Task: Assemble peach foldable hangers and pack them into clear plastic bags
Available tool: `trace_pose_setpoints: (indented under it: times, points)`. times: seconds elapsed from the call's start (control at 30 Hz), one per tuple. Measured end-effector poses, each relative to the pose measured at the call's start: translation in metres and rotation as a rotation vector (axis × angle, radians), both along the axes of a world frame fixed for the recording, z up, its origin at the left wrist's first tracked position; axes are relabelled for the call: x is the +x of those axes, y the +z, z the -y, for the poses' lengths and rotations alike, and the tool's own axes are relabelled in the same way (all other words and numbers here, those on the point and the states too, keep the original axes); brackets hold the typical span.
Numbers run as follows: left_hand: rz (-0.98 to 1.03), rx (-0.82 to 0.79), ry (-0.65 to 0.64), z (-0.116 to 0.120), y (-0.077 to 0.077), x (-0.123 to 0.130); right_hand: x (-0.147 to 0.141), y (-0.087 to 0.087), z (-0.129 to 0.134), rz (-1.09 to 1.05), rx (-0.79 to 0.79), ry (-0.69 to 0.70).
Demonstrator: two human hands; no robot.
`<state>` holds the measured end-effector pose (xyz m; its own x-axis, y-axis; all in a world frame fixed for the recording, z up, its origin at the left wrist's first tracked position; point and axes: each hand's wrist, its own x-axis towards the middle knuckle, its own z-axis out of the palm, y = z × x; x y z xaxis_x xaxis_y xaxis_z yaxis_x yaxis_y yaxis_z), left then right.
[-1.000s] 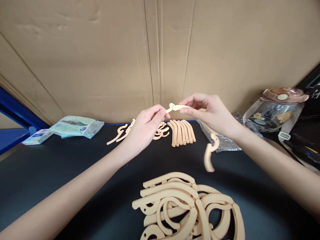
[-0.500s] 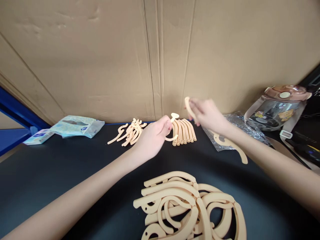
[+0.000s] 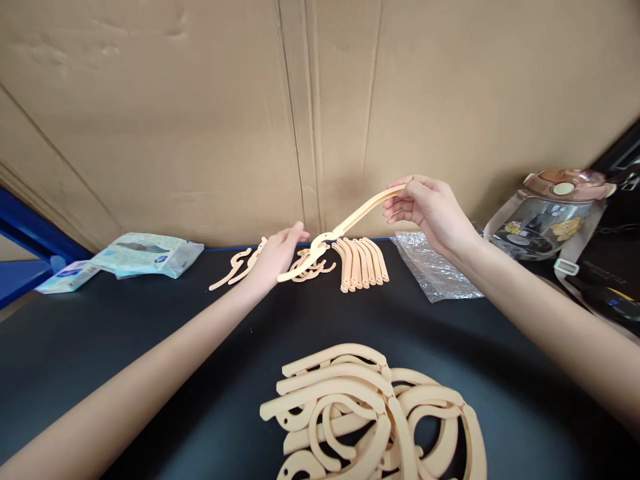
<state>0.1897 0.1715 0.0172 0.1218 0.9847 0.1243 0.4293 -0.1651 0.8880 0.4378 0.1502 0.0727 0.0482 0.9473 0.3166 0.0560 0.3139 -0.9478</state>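
My right hand (image 3: 423, 207) pinches the upper end of a beige curved plastic piece (image 3: 363, 215), which slants down to the left and joins an S-shaped part with a thin lower end. My left hand (image 3: 280, 253) is beside that lower end, fingers extended and partly turned away; whether it grips anything is unclear. Behind and below the hands lie hook-shaped pieces (image 3: 235, 268) and a row of curved arms (image 3: 361, 263). A large pile of beige hanger-like pieces (image 3: 345, 387) lies nearest to me.
Blue-and-white packets (image 3: 150, 255) lie at the back left. A clear plastic bag (image 3: 440, 270) is at the right, near a transparent bottle (image 3: 545, 217) with a strap. Cardboard (image 3: 200, 120) stands behind the black tabletop (image 3: 240, 373).
The curved piece in my right hand now appears joined to the S-shaped part and stretches between the hands. My left hand has shifted left and its fingers have loosened.
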Motion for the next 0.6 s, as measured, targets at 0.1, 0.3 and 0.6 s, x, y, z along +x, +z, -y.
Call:
trace_pose_setpoints:
  times: [0.1, 0.3, 0.6]
  points:
    - [0.228, -0.222, -0.241, 0.007, 0.016, 0.004, -0.001, -0.002, -0.001, 0.086, 0.041, -0.036]
    - [0.444, -0.328, -0.328, 0.021, 0.027, 0.011, -0.005, -0.009, 0.003, 0.5, 0.081, -0.061]
    - [0.413, -0.217, -0.242, 0.04, 0.034, 0.023, -0.011, -0.003, 0.019, 1.292, 0.254, -0.367]
